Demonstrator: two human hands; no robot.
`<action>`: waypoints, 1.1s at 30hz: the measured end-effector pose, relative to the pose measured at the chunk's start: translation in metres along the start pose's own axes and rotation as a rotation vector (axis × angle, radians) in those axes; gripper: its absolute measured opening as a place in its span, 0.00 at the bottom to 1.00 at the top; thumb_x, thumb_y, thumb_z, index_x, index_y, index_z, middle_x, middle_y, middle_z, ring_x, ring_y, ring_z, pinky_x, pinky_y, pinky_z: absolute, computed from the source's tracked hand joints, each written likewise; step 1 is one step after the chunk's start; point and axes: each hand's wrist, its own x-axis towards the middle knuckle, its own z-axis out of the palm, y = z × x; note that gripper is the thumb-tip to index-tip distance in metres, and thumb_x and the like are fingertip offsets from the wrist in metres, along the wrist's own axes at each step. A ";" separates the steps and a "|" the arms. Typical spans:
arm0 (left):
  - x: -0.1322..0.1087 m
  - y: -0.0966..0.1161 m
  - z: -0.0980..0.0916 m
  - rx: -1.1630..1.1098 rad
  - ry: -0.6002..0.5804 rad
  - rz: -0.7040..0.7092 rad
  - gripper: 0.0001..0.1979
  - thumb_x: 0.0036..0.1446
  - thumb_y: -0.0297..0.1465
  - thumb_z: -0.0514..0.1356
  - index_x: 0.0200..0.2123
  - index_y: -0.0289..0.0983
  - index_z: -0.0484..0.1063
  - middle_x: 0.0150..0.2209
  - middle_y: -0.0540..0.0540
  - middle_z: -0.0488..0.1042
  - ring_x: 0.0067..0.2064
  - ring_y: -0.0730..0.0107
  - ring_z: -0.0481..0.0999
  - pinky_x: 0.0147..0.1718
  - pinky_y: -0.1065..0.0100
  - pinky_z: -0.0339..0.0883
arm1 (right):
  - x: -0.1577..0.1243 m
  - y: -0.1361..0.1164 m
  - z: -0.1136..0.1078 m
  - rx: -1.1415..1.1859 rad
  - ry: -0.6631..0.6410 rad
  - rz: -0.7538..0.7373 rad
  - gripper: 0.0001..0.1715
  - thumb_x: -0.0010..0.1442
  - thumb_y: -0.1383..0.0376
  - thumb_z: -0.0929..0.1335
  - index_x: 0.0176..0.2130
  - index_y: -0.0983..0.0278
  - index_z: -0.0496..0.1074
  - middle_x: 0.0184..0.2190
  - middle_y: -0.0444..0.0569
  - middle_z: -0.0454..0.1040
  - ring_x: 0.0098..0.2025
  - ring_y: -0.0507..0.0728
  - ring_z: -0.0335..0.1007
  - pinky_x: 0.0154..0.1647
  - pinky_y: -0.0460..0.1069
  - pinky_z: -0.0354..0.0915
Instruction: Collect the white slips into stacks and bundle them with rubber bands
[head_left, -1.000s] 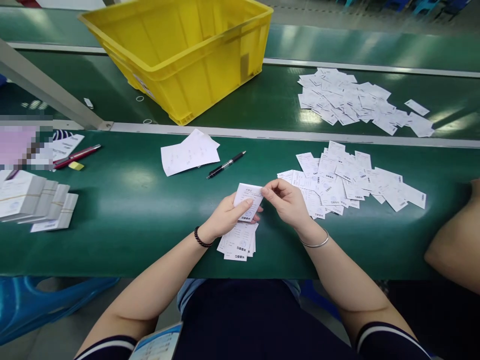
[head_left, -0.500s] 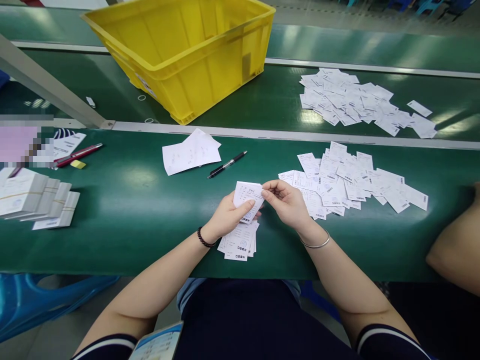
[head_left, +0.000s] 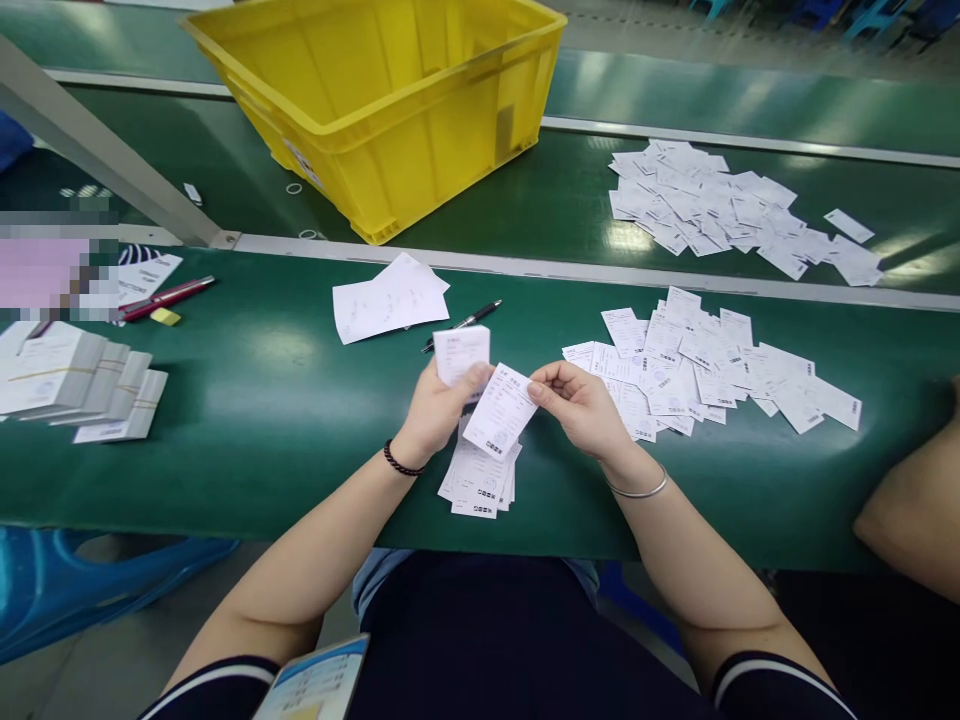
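My left hand (head_left: pixel 439 405) grips a stack of white printed slips (head_left: pixel 460 352), thumb across its face. Between thumb and fingers of my right hand (head_left: pixel 574 400) is a single printed slip (head_left: pixel 501 410), pinched by its upper right corner. It hangs tilted beside the stack, apart from most of it. Below both hands, a small pile of slips (head_left: pixel 476 485) lies on the green table (head_left: pixel 285 450), partly covered by the held slip. To the right of my right hand spreads a loose heap of similar slips (head_left: pixel 675 360).
A yellow crate (head_left: pixel 420 150) stands beyond the table's rail. Banded bundles of slips (head_left: pixel 112 385) sit at the left, near a red pen (head_left: pixel 169 298). Note sheets (head_left: pixel 390 300) and a black pen (head_left: pixel 480 313) lie ahead. Another person's arm (head_left: pixel 919 480) rests at the right edge.
A slip has come off the stack into my right hand. My left hand has moved up and left with the stack, now overlapping the black pen.
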 end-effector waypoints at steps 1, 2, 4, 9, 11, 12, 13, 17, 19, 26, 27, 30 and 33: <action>0.003 0.003 -0.002 -0.036 0.045 0.038 0.19 0.51 0.42 0.66 0.40 0.34 0.71 0.36 0.43 0.79 0.34 0.66 0.79 0.35 0.63 0.75 | -0.001 0.000 0.000 -0.001 -0.061 0.034 0.18 0.53 0.51 0.72 0.32 0.64 0.71 0.28 0.46 0.75 0.31 0.53 0.72 0.33 0.50 0.70; 0.005 0.006 -0.003 -0.064 0.090 0.073 0.20 0.51 0.43 0.66 0.40 0.34 0.71 0.35 0.44 0.79 0.32 0.67 0.79 0.34 0.64 0.75 | -0.002 0.000 0.001 -0.019 -0.123 0.068 0.17 0.53 0.52 0.72 0.32 0.64 0.71 0.28 0.47 0.76 0.30 0.53 0.72 0.32 0.49 0.70; 0.009 0.010 -0.005 -0.103 0.156 0.113 0.21 0.50 0.42 0.67 0.42 0.35 0.69 0.34 0.46 0.78 0.31 0.68 0.78 0.32 0.64 0.75 | -0.006 0.002 0.005 -0.104 -0.226 0.122 0.14 0.55 0.55 0.71 0.32 0.64 0.71 0.28 0.47 0.77 0.30 0.53 0.73 0.31 0.49 0.69; 0.008 0.010 -0.004 -0.118 0.142 0.095 0.22 0.49 0.42 0.67 0.43 0.35 0.68 0.34 0.46 0.78 0.31 0.68 0.78 0.31 0.64 0.75 | -0.013 0.004 0.018 -0.509 -0.259 0.032 0.03 0.57 0.66 0.68 0.31 0.62 0.73 0.28 0.45 0.77 0.29 0.52 0.72 0.31 0.48 0.67; 0.007 0.008 -0.002 -0.114 0.115 0.070 0.22 0.51 0.44 0.65 0.43 0.34 0.68 0.33 0.45 0.78 0.29 0.68 0.78 0.30 0.64 0.75 | -0.012 0.004 0.020 -0.661 -0.228 -0.038 0.01 0.56 0.68 0.69 0.31 0.62 0.73 0.29 0.45 0.75 0.31 0.53 0.72 0.32 0.48 0.66; 0.006 0.007 -0.002 -0.113 0.093 0.056 0.22 0.52 0.45 0.64 0.42 0.34 0.69 0.33 0.45 0.78 0.29 0.68 0.78 0.30 0.64 0.75 | -0.011 0.004 0.019 -0.703 -0.213 -0.064 0.01 0.55 0.68 0.70 0.32 0.62 0.73 0.30 0.45 0.74 0.31 0.53 0.71 0.33 0.49 0.66; 0.005 0.005 -0.001 -0.110 0.060 0.037 0.22 0.53 0.45 0.63 0.42 0.34 0.69 0.33 0.44 0.78 0.29 0.68 0.78 0.30 0.64 0.75 | -0.010 0.005 0.018 -0.717 -0.191 -0.084 0.01 0.55 0.68 0.70 0.32 0.62 0.73 0.30 0.45 0.74 0.31 0.53 0.70 0.33 0.49 0.66; -0.002 -0.002 0.001 -0.054 -0.139 -0.096 0.20 0.56 0.46 0.60 0.40 0.33 0.70 0.35 0.41 0.79 0.30 0.66 0.79 0.31 0.64 0.76 | -0.003 0.004 0.009 -0.502 0.039 -0.142 0.09 0.61 0.59 0.66 0.33 0.61 0.72 0.29 0.45 0.73 0.29 0.52 0.68 0.30 0.48 0.64; -0.006 -0.006 0.003 -0.025 -0.228 -0.162 0.21 0.56 0.46 0.61 0.41 0.34 0.70 0.36 0.40 0.79 0.30 0.66 0.79 0.31 0.63 0.76 | -0.001 0.003 0.005 -0.321 0.120 -0.147 0.15 0.62 0.53 0.66 0.33 0.62 0.70 0.28 0.45 0.72 0.29 0.52 0.67 0.29 0.48 0.64; -0.013 -0.011 0.008 0.023 -0.331 -0.207 0.22 0.56 0.45 0.61 0.45 0.33 0.70 0.37 0.40 0.79 0.31 0.64 0.80 0.32 0.62 0.76 | 0.000 0.001 0.002 -0.089 0.088 -0.119 0.22 0.56 0.47 0.69 0.30 0.62 0.68 0.25 0.43 0.69 0.27 0.51 0.64 0.29 0.48 0.63; -0.013 -0.010 0.008 0.027 -0.327 -0.207 0.22 0.56 0.45 0.61 0.45 0.33 0.70 0.37 0.40 0.79 0.31 0.64 0.80 0.32 0.62 0.76 | 0.000 0.001 0.002 -0.075 0.082 -0.117 0.21 0.56 0.47 0.69 0.31 0.62 0.68 0.26 0.43 0.70 0.27 0.51 0.65 0.29 0.48 0.63; -0.013 -0.009 0.007 0.051 -0.339 -0.205 0.21 0.56 0.44 0.61 0.45 0.34 0.70 0.37 0.39 0.79 0.31 0.64 0.80 0.32 0.63 0.76 | -0.001 0.000 0.002 -0.045 0.090 -0.084 0.22 0.54 0.47 0.71 0.29 0.62 0.68 0.25 0.43 0.70 0.25 0.50 0.64 0.27 0.47 0.63; -0.014 -0.010 0.007 0.067 -0.362 -0.206 0.21 0.57 0.43 0.61 0.46 0.33 0.71 0.38 0.39 0.79 0.32 0.63 0.80 0.32 0.62 0.77 | 0.000 -0.001 0.002 -0.014 0.098 -0.077 0.23 0.53 0.47 0.71 0.27 0.62 0.67 0.23 0.42 0.69 0.25 0.50 0.64 0.27 0.47 0.64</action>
